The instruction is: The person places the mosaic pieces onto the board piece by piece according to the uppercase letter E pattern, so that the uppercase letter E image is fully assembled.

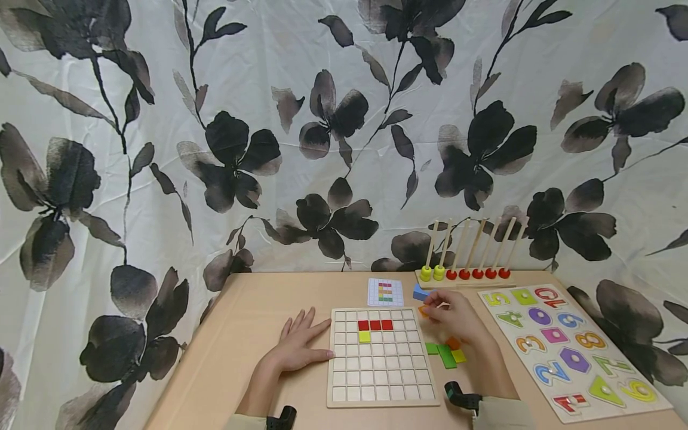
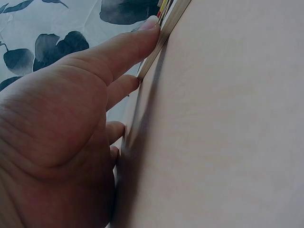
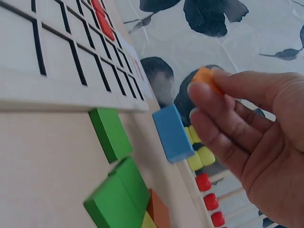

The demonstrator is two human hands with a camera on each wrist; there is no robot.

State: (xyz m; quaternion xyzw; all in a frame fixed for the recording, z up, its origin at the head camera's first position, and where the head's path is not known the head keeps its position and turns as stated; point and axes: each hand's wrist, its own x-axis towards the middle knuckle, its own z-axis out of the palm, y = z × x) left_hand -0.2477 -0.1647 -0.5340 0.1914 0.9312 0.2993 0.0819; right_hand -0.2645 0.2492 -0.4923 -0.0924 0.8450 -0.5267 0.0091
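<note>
Between thumb and fingertips my right hand (image 1: pixel 454 315) pinches a small orange block (image 3: pixel 204 77), raised off the table near the grid board's upper right corner. The wooden grid board (image 1: pixel 383 403) lies flat in the middle. In its cells sit three red blocks (image 1: pixel 375 325) in a row, with a yellow block (image 1: pixel 364 337) under the leftmost one. My left hand (image 1: pixel 299 345) rests beside the board's left edge, fingers spread, its thumb (image 2: pixel 128 50) and index finger touching that edge. Behind the board lies a pattern card (image 1: pixel 385 292) with small coloured squares.
Right of the board lie green blocks (image 1: pixel 446 356), an orange block (image 1: pixel 454 343) and a yellow block (image 1: pixel 458 356). A blue block (image 3: pixel 172 133) stands near the back. Farther back is a peg rack (image 1: pixel 467 279) with yellow and red beads. A number puzzle (image 1: pixel 575 358) covers the right side.
</note>
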